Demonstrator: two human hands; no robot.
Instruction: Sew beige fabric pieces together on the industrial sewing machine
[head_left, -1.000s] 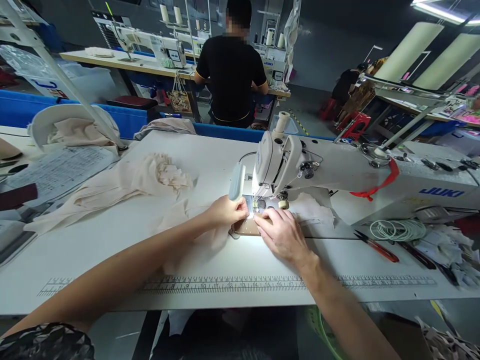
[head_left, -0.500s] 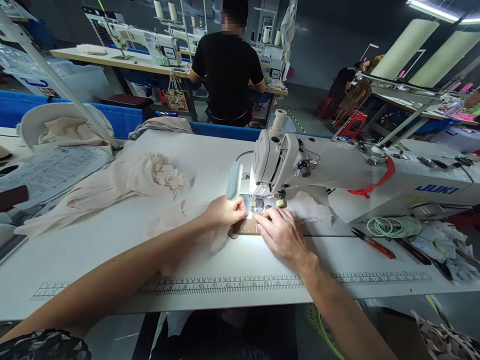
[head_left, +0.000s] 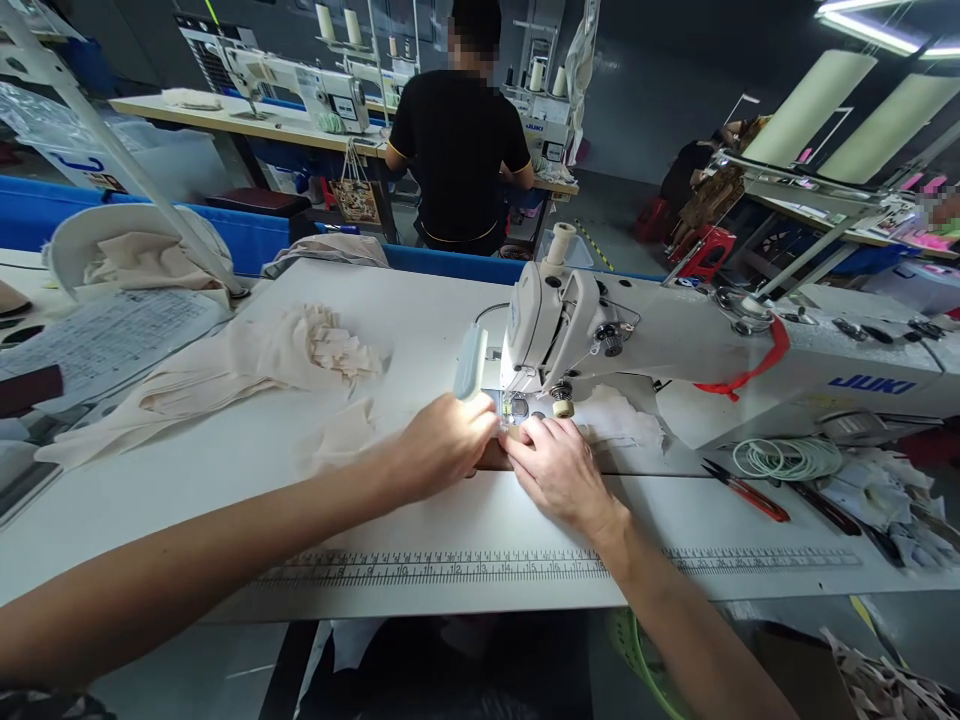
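My left hand [head_left: 444,445] and my right hand [head_left: 559,465] meet at the needle of a white sewing machine [head_left: 675,345]. Both press with fingers together on a small beige fabric piece [head_left: 491,455] lying on the needle plate, mostly hidden under them. A pale beige cloth [head_left: 341,435] trails left from under my left hand across the white table [head_left: 225,500]. The machine's lamp [head_left: 471,362] lights my left knuckles.
A heap of beige fabric pieces [head_left: 300,350] lies at the table's left. Red-handled snips [head_left: 746,490], a white cord coil [head_left: 787,458] and scraps lie to the right. A printed ruler [head_left: 450,568] runs along the front edge. A person in black [head_left: 459,140] sits at the bench behind.
My left hand has slid right and forward onto the fabric by the needle, covering more of it. My right hand has edged slightly toward the presser foot.
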